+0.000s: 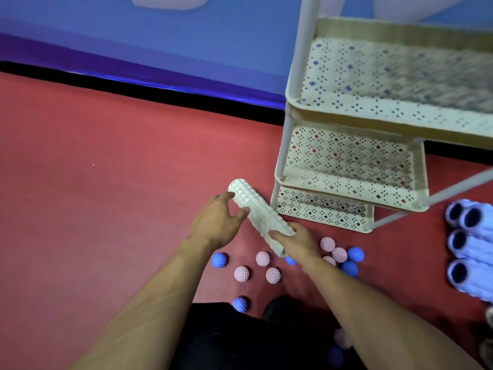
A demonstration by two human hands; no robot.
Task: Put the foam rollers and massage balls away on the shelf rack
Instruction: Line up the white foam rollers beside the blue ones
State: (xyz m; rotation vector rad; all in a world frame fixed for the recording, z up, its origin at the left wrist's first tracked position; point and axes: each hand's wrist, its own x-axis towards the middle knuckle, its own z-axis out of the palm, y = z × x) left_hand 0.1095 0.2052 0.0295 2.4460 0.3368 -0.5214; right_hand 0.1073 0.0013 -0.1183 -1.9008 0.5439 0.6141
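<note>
A pale ridged foam roller (256,209) is held above the red floor, slanting from upper left to lower right. My left hand (216,222) curls round its upper part. My right hand (296,241) grips its lower end. The cream shelf rack (290,102) with three perforated tiers stands just right of the roller. Several spiky massage balls lie on the floor under my arms, among them a pink one (262,258) and a blue one (220,260). Three light blue foam rollers (464,244) lie at the right edge.
A blue wall with a black skirting (160,89) runs behind the red floor (93,196). My dark trousers and shoe (277,308) are at the bottom centre. More balls sit near my right forearm at the bottom.
</note>
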